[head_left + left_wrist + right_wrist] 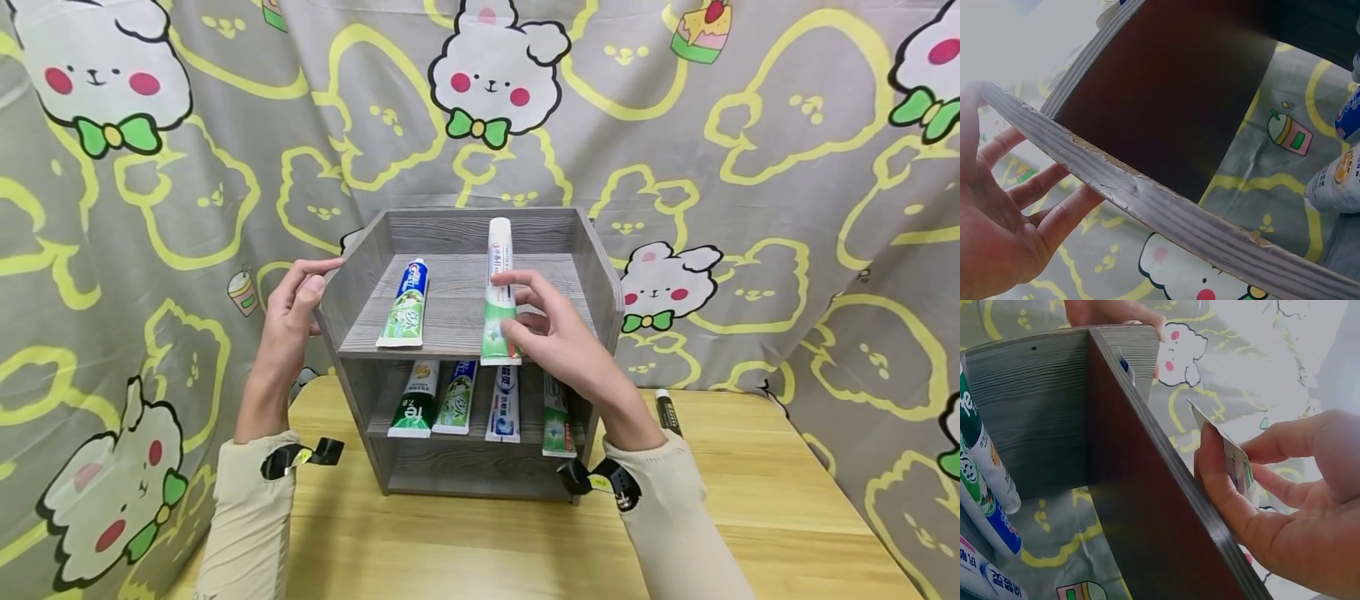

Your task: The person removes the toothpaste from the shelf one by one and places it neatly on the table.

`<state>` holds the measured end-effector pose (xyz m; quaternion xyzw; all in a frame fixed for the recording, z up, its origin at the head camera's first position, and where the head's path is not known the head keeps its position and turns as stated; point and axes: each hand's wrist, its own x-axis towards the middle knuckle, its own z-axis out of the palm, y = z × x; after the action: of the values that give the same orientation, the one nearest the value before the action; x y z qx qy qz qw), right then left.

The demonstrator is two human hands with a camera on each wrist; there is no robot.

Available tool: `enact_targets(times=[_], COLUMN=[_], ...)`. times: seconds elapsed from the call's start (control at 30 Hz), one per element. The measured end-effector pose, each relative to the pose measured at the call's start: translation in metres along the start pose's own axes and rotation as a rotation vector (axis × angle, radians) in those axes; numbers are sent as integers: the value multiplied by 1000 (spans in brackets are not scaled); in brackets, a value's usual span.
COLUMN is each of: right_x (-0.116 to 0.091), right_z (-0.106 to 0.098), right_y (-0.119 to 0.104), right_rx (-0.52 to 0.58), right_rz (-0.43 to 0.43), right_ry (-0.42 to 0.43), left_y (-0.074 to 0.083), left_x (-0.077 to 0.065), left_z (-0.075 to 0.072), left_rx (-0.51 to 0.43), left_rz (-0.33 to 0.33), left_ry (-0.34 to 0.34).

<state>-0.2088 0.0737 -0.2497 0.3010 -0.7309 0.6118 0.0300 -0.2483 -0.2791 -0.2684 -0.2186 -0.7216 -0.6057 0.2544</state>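
My right hand [551, 325] pinches a white-and-green toothpaste tube [498, 321] between thumb and fingers, cap pointing to the back, over the right part of the grey shelf's [457, 321] top board. In the right wrist view the tube's flat end [1235, 459] shows between the fingers. My left hand [288, 312] is at the shelf's left side panel, index fingertip at its upper edge. Extended fingers [1063, 215] touch that panel from outside in the left wrist view. A blue-and-green toothpaste tube [406, 307] lies on the top board's left part.
On the middle board lie several tubes, among them a dark green one [415, 404], a blue-and-white one [504, 408] and a green one [557, 421]. The shelf stands on a wooden table [450, 550]. A black marker [667, 412] lies to the right; a patterned curtain [637, 75] hangs behind.
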Motion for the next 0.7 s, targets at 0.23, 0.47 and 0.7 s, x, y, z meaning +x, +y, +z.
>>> enact_targets(times=[0.23, 0.47, 0.7], right_x=[-17, -41, -63], right_z=[-4, -7, -14], right_y=[-3, -6, -5], right_rx=[-51, -43, -76], right_rz=[-44, -46, -50], right_ry=[1, -17, -15], left_y=[0, 0, -1], left_x=[-1, -1, 0], left_z=[0, 1, 1], left_rx=[6, 13, -3], left_rz=[-4, 13, 18], left_ry=[8, 13, 2])
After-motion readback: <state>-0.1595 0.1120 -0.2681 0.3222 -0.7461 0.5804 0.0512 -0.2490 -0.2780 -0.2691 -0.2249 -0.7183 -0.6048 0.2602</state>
